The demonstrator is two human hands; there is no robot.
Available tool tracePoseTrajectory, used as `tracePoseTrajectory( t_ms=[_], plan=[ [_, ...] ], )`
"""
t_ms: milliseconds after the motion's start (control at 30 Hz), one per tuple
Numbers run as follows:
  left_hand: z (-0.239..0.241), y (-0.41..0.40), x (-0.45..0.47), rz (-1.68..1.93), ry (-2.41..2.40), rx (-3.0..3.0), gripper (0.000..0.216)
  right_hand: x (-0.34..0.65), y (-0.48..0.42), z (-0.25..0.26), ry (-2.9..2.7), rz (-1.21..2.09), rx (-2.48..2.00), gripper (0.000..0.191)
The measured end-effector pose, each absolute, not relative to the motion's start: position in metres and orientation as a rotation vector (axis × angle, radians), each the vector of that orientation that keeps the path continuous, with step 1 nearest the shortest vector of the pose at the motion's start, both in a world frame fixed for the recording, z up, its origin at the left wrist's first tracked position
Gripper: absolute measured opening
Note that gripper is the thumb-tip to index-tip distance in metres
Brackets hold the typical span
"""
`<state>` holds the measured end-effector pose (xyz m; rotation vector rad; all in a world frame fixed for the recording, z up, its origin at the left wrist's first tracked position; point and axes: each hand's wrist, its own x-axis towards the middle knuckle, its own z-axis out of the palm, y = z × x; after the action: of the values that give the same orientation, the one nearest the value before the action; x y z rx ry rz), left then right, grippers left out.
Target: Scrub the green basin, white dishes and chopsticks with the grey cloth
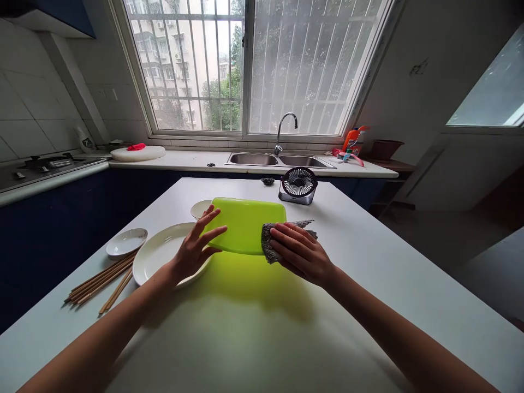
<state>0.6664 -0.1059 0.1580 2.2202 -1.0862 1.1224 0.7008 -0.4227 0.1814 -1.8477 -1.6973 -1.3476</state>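
A lime-green plastic container, rectangular with rounded corners, is tilted up above the white table, with a green glow and shadow below it. My left hand holds its left end, fingers spread over the surface. At the right end, my right hand is closed on a grey cloth and presses it against the container's edge and side. Behind my left hand lies a large white plate. A small white bowl is partly hidden behind the container.
A small dish and several wooden chopsticks lie at the table's left. Toward the far edge are a small black fan and a dark scouring pad. Beyond stand the sink, a cutting board and an orange bottle.
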Motion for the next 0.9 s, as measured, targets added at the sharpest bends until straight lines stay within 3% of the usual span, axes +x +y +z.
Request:
tracePoseTrajectory(
  t_ms=[200, 333, 567, 900],
  plan=[
    [0.168, -0.108, 0.660, 1.121, -1.096, 2.323, 0.044, 0.698, -0.421, 0.178, -1.785, -1.439, -1.840, 0.031],
    [0.173, -0.119, 0.653, 1.284, -1.068, 2.459, 0.053, 0.695, -0.421, 0.177, -1.828, -1.444, -1.847, 0.031],
    [0.164, -0.136, 0.648, 1.468, -1.073, 2.542, 0.048, 0.694, -0.420, 0.177, -1.831, -1.425, -1.832, 0.030],
    [0.157, -0.132, 0.651, 1.404, -1.165, 2.434, 0.049, 0.702, -0.421, 0.177, -1.571, -1.200, -1.844, 0.050]
  ],
)
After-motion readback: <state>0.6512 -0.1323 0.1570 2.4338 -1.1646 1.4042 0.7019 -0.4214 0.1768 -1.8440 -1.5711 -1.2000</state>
